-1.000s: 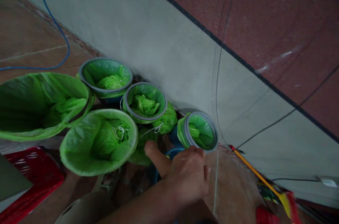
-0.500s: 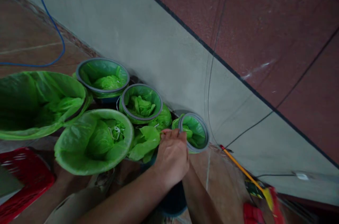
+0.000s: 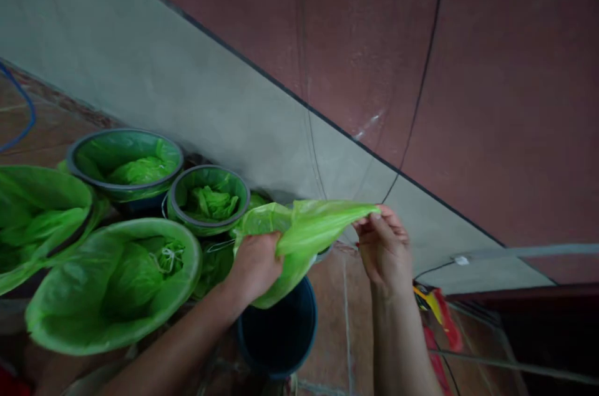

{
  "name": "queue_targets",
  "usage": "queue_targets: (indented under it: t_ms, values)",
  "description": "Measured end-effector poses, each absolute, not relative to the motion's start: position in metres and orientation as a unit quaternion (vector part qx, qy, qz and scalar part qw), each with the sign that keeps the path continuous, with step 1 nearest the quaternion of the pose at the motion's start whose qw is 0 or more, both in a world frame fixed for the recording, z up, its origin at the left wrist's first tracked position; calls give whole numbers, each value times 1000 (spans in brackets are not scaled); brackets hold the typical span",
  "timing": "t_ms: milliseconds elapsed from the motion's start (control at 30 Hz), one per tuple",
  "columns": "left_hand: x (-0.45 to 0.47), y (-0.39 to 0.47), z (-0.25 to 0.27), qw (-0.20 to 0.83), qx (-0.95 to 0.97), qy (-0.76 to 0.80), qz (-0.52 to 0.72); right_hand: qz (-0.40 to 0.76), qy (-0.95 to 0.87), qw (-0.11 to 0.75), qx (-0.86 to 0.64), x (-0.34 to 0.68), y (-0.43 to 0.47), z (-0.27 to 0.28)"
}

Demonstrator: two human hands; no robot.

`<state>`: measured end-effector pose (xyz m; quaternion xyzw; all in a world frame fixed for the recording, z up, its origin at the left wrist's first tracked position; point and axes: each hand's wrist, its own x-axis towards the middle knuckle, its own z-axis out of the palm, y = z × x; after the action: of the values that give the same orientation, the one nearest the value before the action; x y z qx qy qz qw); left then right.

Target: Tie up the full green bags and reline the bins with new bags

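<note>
A thin green plastic bag is stretched between my two hands. My left hand is closed around its gathered left part. Farther right, the fingertips of my right hand pinch a drawn-out corner of it. Beneath the bag stands a dark blue bucket with no liner showing in it. To the left of my left hand is a wide bin lined in green, with a white-tied green bundle inside. A smaller grey-rimmed bucket, also green-lined, sits just behind. Another grey-rimmed bucket is mostly hidden behind the bag.
More green-lined buckets stand at left, one grey-rimmed by the wall and a large one at the edge. A blue cable lies on the tiled floor. Red and yellow tools rest at right near the wall.
My hands were together near the small bucket at the right; now they are apart, with the green bag spread between them. The view has swung right, and the blue bucket shows more fully.
</note>
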<state>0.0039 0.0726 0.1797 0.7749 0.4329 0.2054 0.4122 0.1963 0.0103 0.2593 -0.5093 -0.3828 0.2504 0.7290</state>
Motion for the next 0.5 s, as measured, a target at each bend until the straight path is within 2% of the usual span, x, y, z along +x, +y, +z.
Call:
queue_targets:
  t_ms: [100, 200, 267, 333, 433, 500]
  values:
    - [9, 73, 183, 635, 612, 399, 251, 142, -373, 711, -578, 206, -22, 249]
    - [15, 68, 189, 787, 398, 373, 288, 157, -389, 627, -656, 192, -62, 222]
    - [18, 64, 191, 813, 327, 370, 308, 197, -369, 599, -683, 178, -82, 202]
    - [21, 60, 191, 808, 313, 382, 322, 262, -310, 606, -684, 166, -92, 186]
    - [22, 55, 185, 770, 352, 413, 337, 380, -246, 625, -635, 159, -92, 169]
    - [19, 52, 182, 750, 388, 427, 324, 406, -211, 653, -603, 163, -90, 159]
